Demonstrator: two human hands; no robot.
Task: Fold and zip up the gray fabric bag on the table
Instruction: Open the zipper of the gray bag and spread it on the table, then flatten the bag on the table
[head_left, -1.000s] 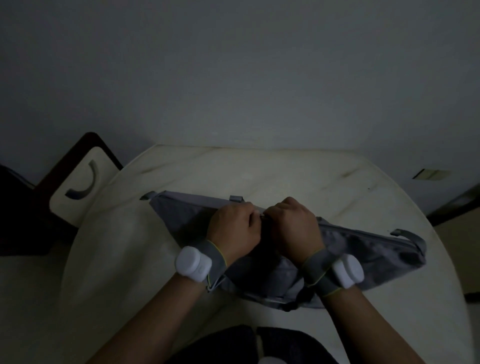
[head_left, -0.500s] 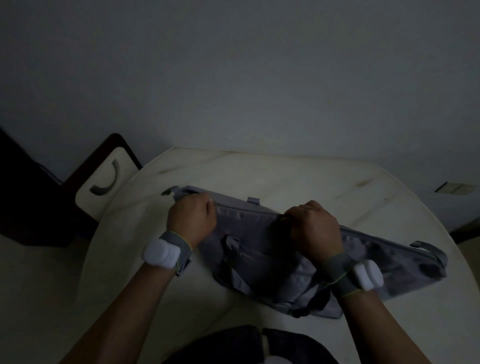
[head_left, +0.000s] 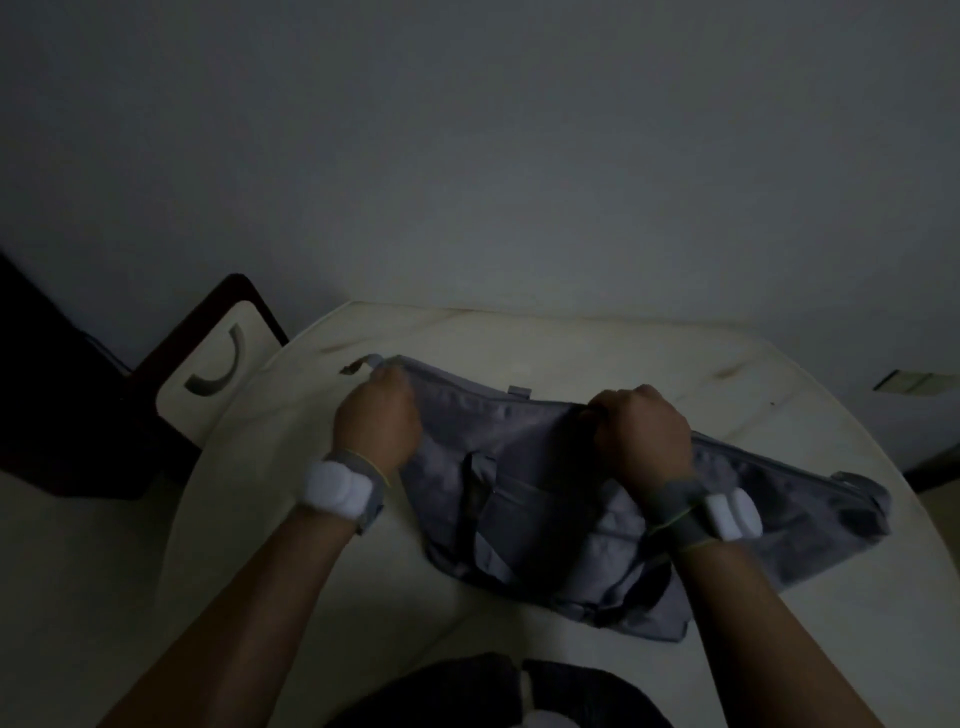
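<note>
Gray fabric makes up the bag, which lies flat across the middle of the pale round table. Its long axis runs from the table's far left edge toward the right edge, with the left end farther from the person and the right end nearer. The upper edge is a straight seam line along the whole length; a small tab sticks up from it near the middle, and a short strap loop trails off the left tip. The cloth is crumpled and slack below that edge, sagging into a rounded belly toward the table's near edge, where darker handle straps lie over it.

At the bag's left end the left hand is curled into a fist on the upper edge, fingers closed on the fabric. Near the middle of that edge the right hand is closed likewise, pinching the cloth. Each wrist wears a gray band with a white device. A dark-framed chair stands beyond the table's left edge.
</note>
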